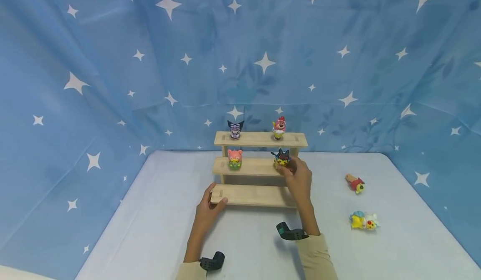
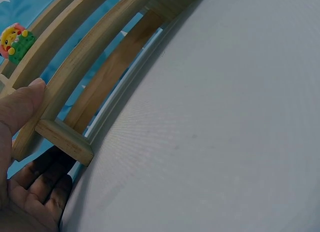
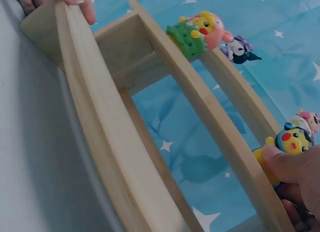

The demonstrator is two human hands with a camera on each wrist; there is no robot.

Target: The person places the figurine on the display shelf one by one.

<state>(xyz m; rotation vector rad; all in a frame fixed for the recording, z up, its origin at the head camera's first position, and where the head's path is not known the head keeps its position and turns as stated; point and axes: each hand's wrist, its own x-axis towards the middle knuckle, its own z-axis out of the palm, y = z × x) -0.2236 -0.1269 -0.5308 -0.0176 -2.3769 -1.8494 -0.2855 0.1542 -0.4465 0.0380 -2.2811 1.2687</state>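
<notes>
A three-tier wooden display shelf [image 1: 248,195] stands on the table. My left hand [image 1: 208,209] grips the left end of its lowest tier, thumb on the front edge and fingers round the side, as the left wrist view also shows. At the right end of the middle tier, my right hand [image 1: 298,177] pinches a yellow figurine with a black-eared hood [image 1: 282,158]; its face shows in the right wrist view, thumb against its body. A pink-hooded figurine [image 1: 234,159] sits at that tier's left end.
On the top tier stand a purple-and-black figurine [image 1: 235,130] and a pink-and-red figurine [image 1: 279,128]. To the right on the white table [image 1: 150,230] lie a red-and-yellow figurine [image 1: 355,183] and a yellow, blue and white figurine [image 1: 364,220]. Behind hangs a blue star-patterned curtain [image 1: 203,33].
</notes>
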